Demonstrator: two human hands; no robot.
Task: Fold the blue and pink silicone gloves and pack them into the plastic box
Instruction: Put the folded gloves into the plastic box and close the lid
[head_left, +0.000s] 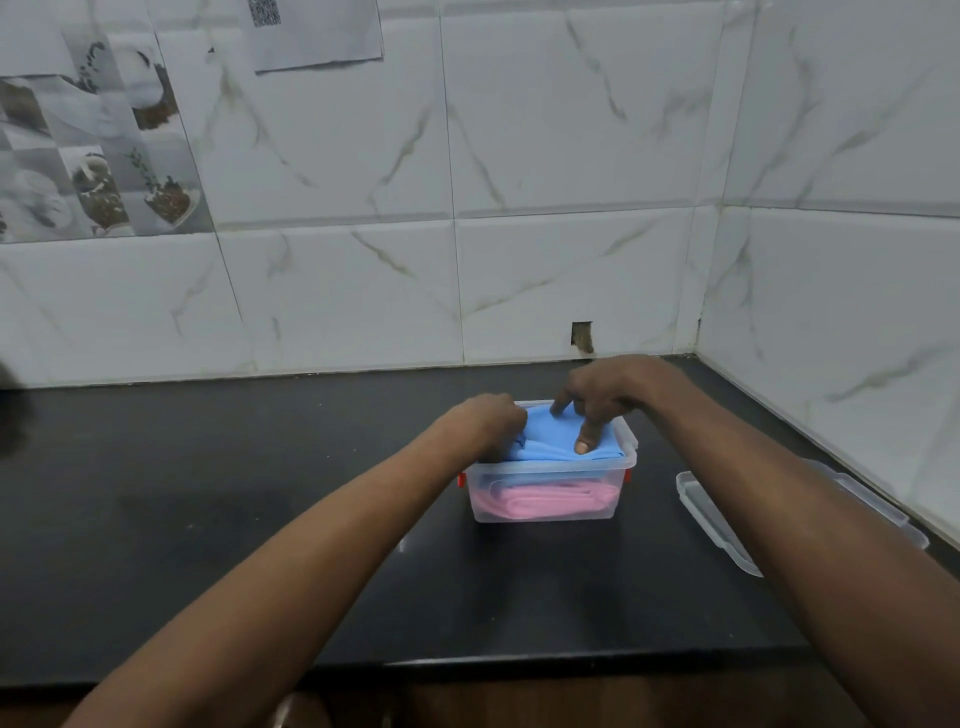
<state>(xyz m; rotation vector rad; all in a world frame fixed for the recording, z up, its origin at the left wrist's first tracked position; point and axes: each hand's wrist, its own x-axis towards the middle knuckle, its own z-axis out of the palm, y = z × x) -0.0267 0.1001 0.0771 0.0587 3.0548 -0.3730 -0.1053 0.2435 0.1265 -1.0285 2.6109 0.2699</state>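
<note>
Blue glove (563, 441) tops pink glove (540, 501), apparently folded, in plastic box (545, 472)

Left hand (492, 422), right hand (602, 397) on blue glove (550, 440) in plastic box (550, 474)

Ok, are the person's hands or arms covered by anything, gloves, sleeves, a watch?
No. Left hand and right hand are bare: no gloves or rings visible. Left forearm and right forearm are bare too, with no sleeves, watch or bands.

I see a black tabletop (208, 519) in a corner of white marbled wall tiles (571, 130), a paper sheet (317, 31) pinned above.
</note>
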